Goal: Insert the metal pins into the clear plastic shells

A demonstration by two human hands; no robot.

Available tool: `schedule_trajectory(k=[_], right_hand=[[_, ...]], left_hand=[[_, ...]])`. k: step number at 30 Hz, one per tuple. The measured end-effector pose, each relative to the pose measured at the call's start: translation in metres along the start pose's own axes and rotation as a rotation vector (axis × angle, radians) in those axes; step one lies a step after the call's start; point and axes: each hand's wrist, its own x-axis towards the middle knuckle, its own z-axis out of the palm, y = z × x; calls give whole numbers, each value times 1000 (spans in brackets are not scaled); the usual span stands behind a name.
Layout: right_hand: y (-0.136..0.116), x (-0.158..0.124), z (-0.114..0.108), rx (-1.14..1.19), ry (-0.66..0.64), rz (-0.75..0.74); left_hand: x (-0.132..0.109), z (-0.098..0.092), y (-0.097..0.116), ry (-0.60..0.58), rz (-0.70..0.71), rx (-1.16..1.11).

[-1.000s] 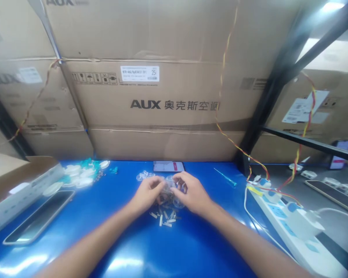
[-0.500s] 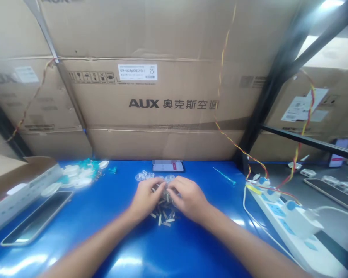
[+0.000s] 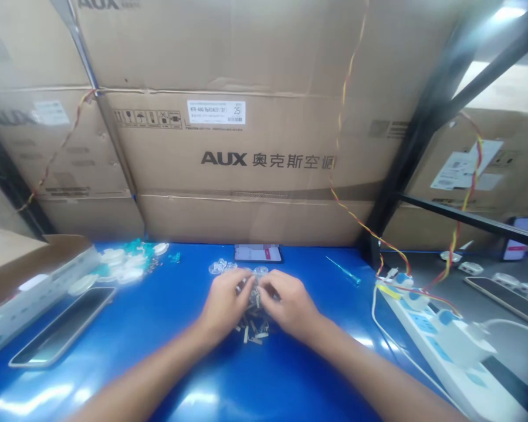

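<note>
My left hand (image 3: pixel 227 299) and my right hand (image 3: pixel 289 299) meet over the blue tabletop (image 3: pixel 158 334), fingertips almost touching. Both are closed in a pinch, thumb against curled fingers. Whatever they pinch is too small and too hidden by the fingers to name. Under and between them lies a heap of small pale metal-looking strips (image 3: pixel 256 334), partly covered by the hands. Just beyond the fingers are clear round plastic pieces (image 3: pixel 217 267), with another clear round piece (image 3: pixel 260 271) behind the gap between my hands.
At left are a long open box (image 3: pixel 39 287), a phone (image 3: pixel 64 328) and a pile of white round parts (image 3: pixel 123 266) with teal bits. A lit phone (image 3: pixel 258 253) leans at the back. To the right lie a blue screwdriver (image 3: pixel 345 272) and a power strip (image 3: pixel 440 346) with cables. Cartons (image 3: pixel 268 217) wall the back.
The whole view has shifted slightly, so the scene sits a little further right. My hands stay together over the heap, with only small finger movements.
</note>
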Motion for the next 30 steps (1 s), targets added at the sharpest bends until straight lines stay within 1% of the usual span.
schedule_trajectory(k=[3,6,10,13,16,19,21,23,26,30], right_hand=[[0,1,1,9,20,6],[-1,0,1,12,10,-5],[-6,0,-2,0,-19,-43],[-7,0,-4,-8,-13,-40],[-1,0,-3,-18,-13,14],[11,0,-1,-29,10,118],[17,0,0,-20,38,200],[19,0,2,0,37,241],[18,0,3,24,1,215],[16,0,3,42,-1,185]], left_hand=[[-1,1,3,-2,3,-5],[0,2,1,-8,-40,-17],[6,-1,-10,32,-151,-42],[11,-5,-17,48,-236,-180],[13,-5,-20,20,-301,-345],[14,-2,-21,-18,-345,-451],[13,0,-20,-49,-344,-494],[12,1,-18,-92,-319,-523],[9,4,-15,-145,-292,-557],[8,8,-17,-162,-363,-627]])
